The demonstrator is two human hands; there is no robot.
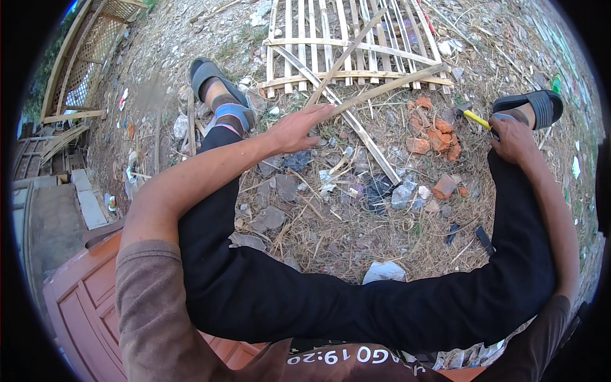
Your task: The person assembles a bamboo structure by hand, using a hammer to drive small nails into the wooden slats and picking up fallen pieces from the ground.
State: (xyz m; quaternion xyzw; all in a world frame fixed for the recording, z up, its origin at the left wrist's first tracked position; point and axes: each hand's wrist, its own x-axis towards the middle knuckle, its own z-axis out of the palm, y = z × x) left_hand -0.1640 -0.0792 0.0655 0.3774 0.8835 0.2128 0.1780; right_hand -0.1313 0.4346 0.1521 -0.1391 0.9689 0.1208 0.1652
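Observation:
I sit on a red-brown wooden panel [83,293] with my legs in black trousers spread over rubble-strewn ground. My left hand [296,127] reaches forward and holds the near end of a long bamboo slat [388,84], which runs up to the right across a bamboo lattice frame [347,44]. My right hand [512,137] rests by my right sandalled foot [531,108] and grips a hammer with a yellow handle [474,118], whose dark head [459,108] points toward the broken bricks.
Orange brick fragments [436,137] lie between the lattice and my right leg. Stones, dry grass and scraps of plastic [382,272] cover the ground between my legs. Another lattice panel [83,51] and stacked boards stand at the far left.

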